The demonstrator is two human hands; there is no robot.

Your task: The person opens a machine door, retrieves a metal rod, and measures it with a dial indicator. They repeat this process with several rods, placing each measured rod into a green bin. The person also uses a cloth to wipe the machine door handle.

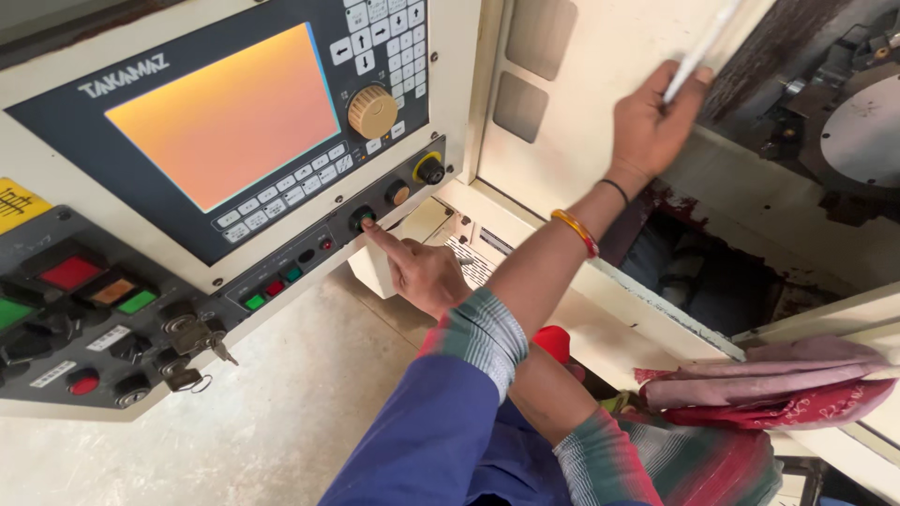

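At the control panel, left hand points one finger onto a knob, other fingers curled.

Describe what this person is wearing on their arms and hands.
Both hands are bare, no gloves. The left hand comes out of a blue sleeve with a striped grey-green cuff. The right hand has a thin black band and an orange-yellow bangle on the forearm; its striped sleeve is pushed up near the elbow.

The control panel runs off the left edge, its green button cut in half. The left hand's fingertip hides most of the small button, and the white handle leaves the frame at the top. The red cloth hides the ledge beneath it.
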